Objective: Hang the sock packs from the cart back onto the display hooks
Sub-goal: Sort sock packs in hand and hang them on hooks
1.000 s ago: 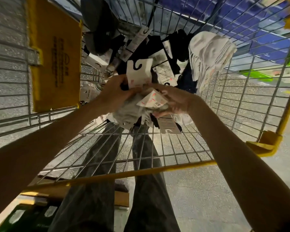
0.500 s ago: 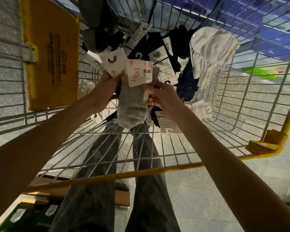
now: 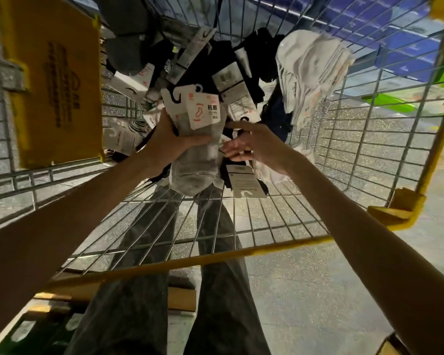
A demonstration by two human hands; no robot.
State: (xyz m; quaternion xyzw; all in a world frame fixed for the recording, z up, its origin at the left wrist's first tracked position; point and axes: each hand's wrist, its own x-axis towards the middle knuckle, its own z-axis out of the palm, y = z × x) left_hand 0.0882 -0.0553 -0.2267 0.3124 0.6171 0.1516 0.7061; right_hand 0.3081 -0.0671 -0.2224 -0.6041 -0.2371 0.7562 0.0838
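Inside your wire cart [image 3: 190, 262], your left hand [image 3: 169, 142] grips two carded grey sock packs [image 3: 195, 160] above a heap of dark packs [image 3: 223, 57] and one white bundle [image 3: 310, 73], while your right hand [image 3: 254, 147] hovers just beside them, fingers relaxed.

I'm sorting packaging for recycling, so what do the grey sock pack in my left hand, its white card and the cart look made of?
Grey sock pack: soft knit fabric, matte, sagging below the left hand's grip. White card: likely thin printed cardboard, flat with a punched hook. Cart: glinting steel wire, rim seemingly yellow-coated.
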